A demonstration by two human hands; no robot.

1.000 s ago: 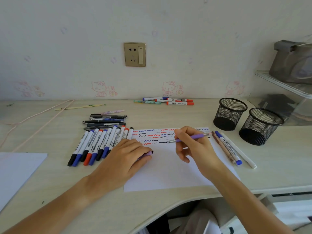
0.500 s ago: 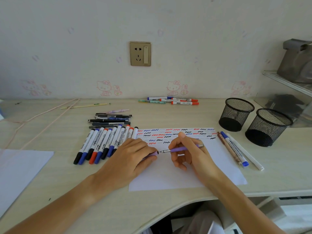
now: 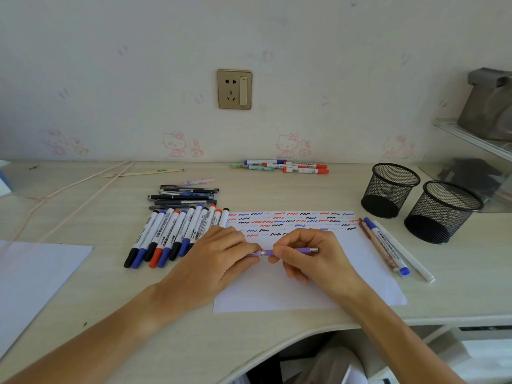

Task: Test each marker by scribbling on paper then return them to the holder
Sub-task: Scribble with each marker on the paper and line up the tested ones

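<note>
Purple pen point(image 3: 302, 250) lies level between the two hands above the middle of the paper point(image 3: 299, 289). The right hand point(image 3: 313, 257) has its grip clenched round the barrel, thumb and forefinger pinching near the front while the silver end pokes out to the right. The left hand point(image 3: 219, 259) grips the purple cap point(image 3: 256, 253) at the pen's left end, its fingers curled over it; cap and barrel meet in the small gap between the two hands, and whether the cap is fully seated cannot be told.

Under the hands the paper lies flat on the bench point(image 3: 116, 311), its top part filled with rows of short red, blue and black scribbles point(image 3: 291, 220). Just left of the sheet a row of capped markers point(image 3: 174, 236) lies side by side, slanted, with black, blue and red caps toward the person. Behind that row sits a stack of dark pens point(image 3: 184, 196) lying crosswise. Along the sheet's right edge lie three more pens point(image 3: 388, 245), one with a blue cap.

Further right stand two black mesh holders point(image 3: 390, 189) close beside each other, both upright. Near the wall a few markers point(image 3: 279, 167) with red and blue caps lie together. A second white sheet point(image 3: 33, 273) sits at the far left of the bench, and a wall socket point(image 3: 234, 89) is mounted above.
</note>
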